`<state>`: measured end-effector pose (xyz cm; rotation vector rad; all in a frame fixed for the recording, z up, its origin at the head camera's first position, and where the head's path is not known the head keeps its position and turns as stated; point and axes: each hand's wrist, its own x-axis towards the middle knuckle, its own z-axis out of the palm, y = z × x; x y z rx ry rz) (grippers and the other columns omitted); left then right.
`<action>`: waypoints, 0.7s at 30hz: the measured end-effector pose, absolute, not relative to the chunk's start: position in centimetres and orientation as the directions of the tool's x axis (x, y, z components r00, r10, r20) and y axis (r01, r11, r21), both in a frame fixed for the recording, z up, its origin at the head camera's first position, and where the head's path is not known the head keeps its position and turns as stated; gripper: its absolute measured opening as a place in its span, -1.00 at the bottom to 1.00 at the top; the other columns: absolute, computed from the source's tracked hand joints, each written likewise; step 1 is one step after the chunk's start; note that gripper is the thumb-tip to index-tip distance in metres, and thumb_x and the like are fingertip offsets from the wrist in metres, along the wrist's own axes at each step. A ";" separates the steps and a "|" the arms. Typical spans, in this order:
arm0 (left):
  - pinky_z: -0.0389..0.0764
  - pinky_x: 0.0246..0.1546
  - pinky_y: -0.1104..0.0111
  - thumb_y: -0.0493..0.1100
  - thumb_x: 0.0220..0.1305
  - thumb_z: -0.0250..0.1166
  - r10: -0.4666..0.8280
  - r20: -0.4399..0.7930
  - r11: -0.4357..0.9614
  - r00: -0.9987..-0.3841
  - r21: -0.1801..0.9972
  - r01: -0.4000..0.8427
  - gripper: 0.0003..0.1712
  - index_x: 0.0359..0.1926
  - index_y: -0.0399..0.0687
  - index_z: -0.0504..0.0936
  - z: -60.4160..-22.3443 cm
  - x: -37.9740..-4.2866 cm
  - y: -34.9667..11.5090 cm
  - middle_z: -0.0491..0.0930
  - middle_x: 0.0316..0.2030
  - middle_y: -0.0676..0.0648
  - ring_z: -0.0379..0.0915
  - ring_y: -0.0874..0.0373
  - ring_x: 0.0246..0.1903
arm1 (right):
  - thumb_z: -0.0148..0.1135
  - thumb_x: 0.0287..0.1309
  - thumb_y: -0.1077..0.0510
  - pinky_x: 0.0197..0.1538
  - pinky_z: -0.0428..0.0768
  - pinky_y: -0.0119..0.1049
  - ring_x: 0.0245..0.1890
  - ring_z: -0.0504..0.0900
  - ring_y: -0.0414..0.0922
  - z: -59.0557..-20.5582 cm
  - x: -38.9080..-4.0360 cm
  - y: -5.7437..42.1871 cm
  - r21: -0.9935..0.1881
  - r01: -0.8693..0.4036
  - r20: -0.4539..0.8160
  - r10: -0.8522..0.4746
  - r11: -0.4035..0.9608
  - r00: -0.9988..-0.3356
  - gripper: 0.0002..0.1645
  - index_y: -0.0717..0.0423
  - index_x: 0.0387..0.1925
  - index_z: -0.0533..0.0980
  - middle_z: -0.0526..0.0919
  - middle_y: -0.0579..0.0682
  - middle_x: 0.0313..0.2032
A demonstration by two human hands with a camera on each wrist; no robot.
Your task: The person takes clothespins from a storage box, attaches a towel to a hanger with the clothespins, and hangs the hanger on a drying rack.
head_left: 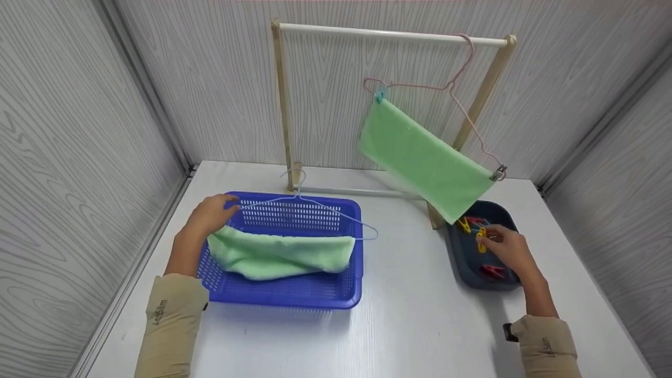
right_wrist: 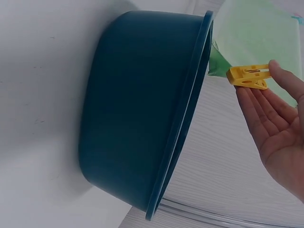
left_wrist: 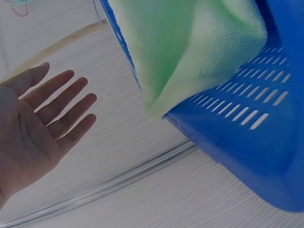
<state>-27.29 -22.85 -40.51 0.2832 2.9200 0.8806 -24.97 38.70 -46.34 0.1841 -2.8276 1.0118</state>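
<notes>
1. the right grip pinches a yellow clip between thumb and fingertips; the clip sits at the tips of those fingers, above the dark blue tub.
2. below the right grip, inside the tub, lie loose clips: another yellow one on the far side, a red one on the near side and a further red one toward the back.
3. the left grip holds nothing, its fingers extended and slightly spread; it is over the far left part of the blue basket.
4. just right of the left grip is a light-blue hanger, laid across the basket, its right end past the rim; whether the fingertips touch it cannot be told.
5. on the near side of the left grip and to its right, a green towel lies in the basket, along the hanger's lower edge.
6. beyond the right grip and to its left, a tilted pink hanger hangs from a white rail, carrying a green cloth held by a teal clip and a greyish clip.
7. between the two grips, the white surface shows.
</notes>
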 end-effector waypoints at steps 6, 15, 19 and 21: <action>0.09 -0.04 0.04 -0.09 0.19 -0.07 0.171 -0.085 0.854 -0.982 0.510 0.105 -0.52 0.04 -0.35 0.25 -42.0 -28.9 -22.4 0.23 -0.01 -0.33 0.08 -0.21 -0.01 | 0.13 -0.07 0.03 -0.39 0.43 -0.10 -0.31 0.48 0.03 -46.2 -24.8 38.1 -0.655 -0.174 0.180 -0.071 0.735 -0.981 -0.58 0.18 -0.17 0.40 0.50 0.12 -0.30; 0.04 -0.02 0.03 -0.17 0.21 -0.13 0.170 -0.161 0.882 -0.972 0.464 0.077 -0.53 0.08 -0.40 0.17 -42.9 -29.4 -22.1 0.16 0.03 -0.36 0.01 -0.23 0.02 | 0.13 -0.08 -0.01 -0.36 0.43 -0.06 -0.29 0.47 0.04 -45.8 -24.8 37.5 -0.651 -0.186 0.176 -0.093 0.736 -0.980 -0.54 0.17 -0.15 0.39 0.50 0.12 -0.28; 0.06 -0.03 0.02 -0.20 0.20 -0.12 0.172 -0.188 0.902 -0.967 0.425 0.078 -0.55 0.06 -0.42 0.19 -42.9 -29.5 -22.1 0.18 0.01 -0.38 0.03 -0.24 0.01 | 0.14 -0.08 0.01 -0.36 0.43 -0.06 -0.29 0.48 0.04 -45.9 -24.8 37.2 -0.659 -0.212 0.192 -0.111 0.721 -0.975 -0.54 0.19 -0.14 0.39 0.50 0.12 -0.28; 0.08 -0.05 0.02 -0.23 0.18 -0.09 0.168 -0.189 0.907 -0.968 0.415 0.076 -0.57 0.03 -0.43 0.22 -42.8 -29.6 -22.3 0.21 -0.02 -0.39 0.06 -0.24 -0.01 | 0.14 -0.07 0.03 -0.36 0.43 -0.06 -0.29 0.48 0.04 -45.9 -24.8 37.1 -0.669 -0.226 0.198 -0.123 0.708 -0.972 -0.55 0.21 -0.14 0.39 0.50 0.12 -0.28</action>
